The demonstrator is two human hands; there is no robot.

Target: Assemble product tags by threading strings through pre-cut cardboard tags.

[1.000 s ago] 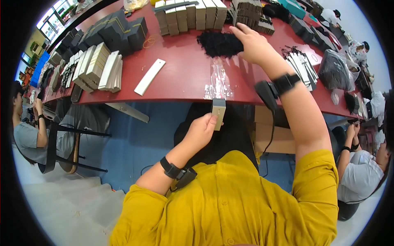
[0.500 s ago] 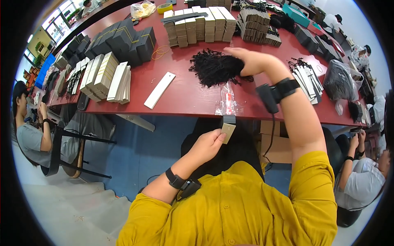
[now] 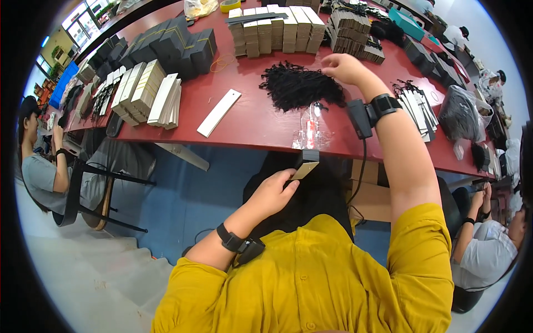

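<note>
My left hand (image 3: pixel 276 190) is closed on a small stack of cards (image 3: pixel 305 171), beige on the face towards me and dark along the far side, held just off the table's near edge. Over the right end of a heap of black cords (image 3: pixel 300 86), my right hand (image 3: pixel 347 69) has its fingers bent and drawn together. Whatever may be between its fingertips is too small to make out. A clear plastic strip with a red mark (image 3: pixel 311 129) lies between the heap and the table edge. One white card strip (image 3: pixel 219 113) with a hole rests on its own to the left.
Stacks of white-topped cards (image 3: pixel 277 33) line the back of the red table (image 3: pixel 250 130). Dark card bundles (image 3: pixel 166 47) and white strips (image 3: pixel 165 102) stand left. Corded white tags (image 3: pixel 413 111) and a bag of black material (image 3: pixel 463 114) lie right. Seated people flank me.
My right hand has drawn back from the cord heap a little, and its fingers, spread over the cords before, are now bent together. The cards in my left hand have tilted flatter.
</note>
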